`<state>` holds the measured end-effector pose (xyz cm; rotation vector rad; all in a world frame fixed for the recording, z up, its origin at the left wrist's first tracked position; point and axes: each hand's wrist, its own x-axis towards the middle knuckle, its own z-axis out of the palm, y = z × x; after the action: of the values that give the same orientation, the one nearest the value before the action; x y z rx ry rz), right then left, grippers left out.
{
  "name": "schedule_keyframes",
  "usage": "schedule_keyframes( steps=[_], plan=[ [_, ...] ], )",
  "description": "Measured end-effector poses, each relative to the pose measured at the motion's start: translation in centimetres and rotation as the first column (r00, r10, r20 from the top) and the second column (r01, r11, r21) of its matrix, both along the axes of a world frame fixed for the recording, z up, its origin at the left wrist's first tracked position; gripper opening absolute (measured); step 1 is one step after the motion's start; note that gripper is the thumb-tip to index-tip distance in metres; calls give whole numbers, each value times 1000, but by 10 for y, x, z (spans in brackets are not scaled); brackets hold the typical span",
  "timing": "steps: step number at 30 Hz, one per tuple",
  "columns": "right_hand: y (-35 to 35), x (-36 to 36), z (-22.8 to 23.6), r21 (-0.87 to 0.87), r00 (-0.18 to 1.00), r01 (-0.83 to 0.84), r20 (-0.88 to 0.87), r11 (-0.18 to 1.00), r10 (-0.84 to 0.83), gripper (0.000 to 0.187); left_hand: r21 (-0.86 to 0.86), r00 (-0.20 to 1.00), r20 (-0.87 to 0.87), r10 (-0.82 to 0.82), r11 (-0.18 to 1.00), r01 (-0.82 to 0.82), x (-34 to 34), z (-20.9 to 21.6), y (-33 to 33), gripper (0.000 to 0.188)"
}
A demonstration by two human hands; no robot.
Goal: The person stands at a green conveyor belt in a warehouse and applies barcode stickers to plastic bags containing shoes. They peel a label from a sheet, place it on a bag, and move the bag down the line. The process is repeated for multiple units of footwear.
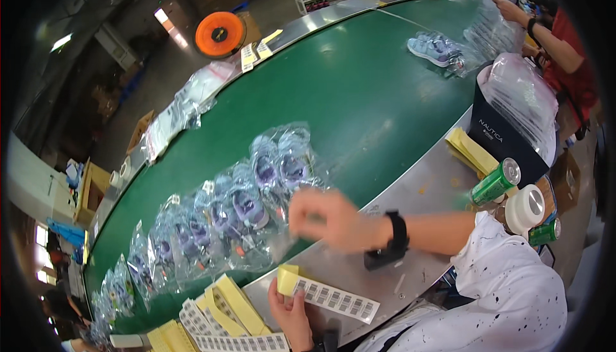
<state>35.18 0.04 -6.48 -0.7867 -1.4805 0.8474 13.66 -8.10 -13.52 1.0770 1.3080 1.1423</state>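
Observation:
My left hand (290, 310) pinches a strip of white barcode stickers (337, 300) with a yellow backing (288, 279), above the metal table edge. My right hand (327, 220), slightly blurred and with a black band at the wrist, is over the near edge of the green belt. Its fingers are curled together; whatever they hold is too small to make out. Just beyond it lie pale blue shoes (282, 166) in a clear plastic bag. A row of similarly bagged shoes (192, 230) runs off to the left along the green conveyor belt (346, 95).
More sticker sheets (228, 310) lie by my left forearm. At right are a green can (495, 182), a white-lidded cup (526, 207), yellow paper (471, 150) and a dark box (507, 124) of plastic bags. A co-worker's hand (510, 10) handles bags beyond loose shoes (433, 49).

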Motion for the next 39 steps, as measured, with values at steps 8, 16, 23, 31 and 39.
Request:
schedule_keyframes(
  steps=[8, 16, 23, 31, 39],
  plan=[
    [187, 165, -78, -730, 880, -38, -348, 683, -323, 20, 96, 996, -10, 94, 991, -92, 16, -4, -4, 37],
    [243, 158, -105, -819, 869, -380, -475, 429, -137, 28, -55, 987, -137, 81, 994, -89, 18, 12, -9, 34],
    [259, 142, -114, -816, 863, -363, -476, 449, -167, 9, -69, 973, -197, 117, 989, -132, 18, 6, -10, 32],
    [246, 131, -108, -742, 894, -74, -345, 666, -285, 33, -55, 951, -290, 110, 990, -131, 13, 0, -7, 33],
    [226, 311, -112, -299, 562, 819, 241, 490, -791, 11, -7, 985, -139, 101, 995, -102, 30, 2, -9, 33]
  ],
)
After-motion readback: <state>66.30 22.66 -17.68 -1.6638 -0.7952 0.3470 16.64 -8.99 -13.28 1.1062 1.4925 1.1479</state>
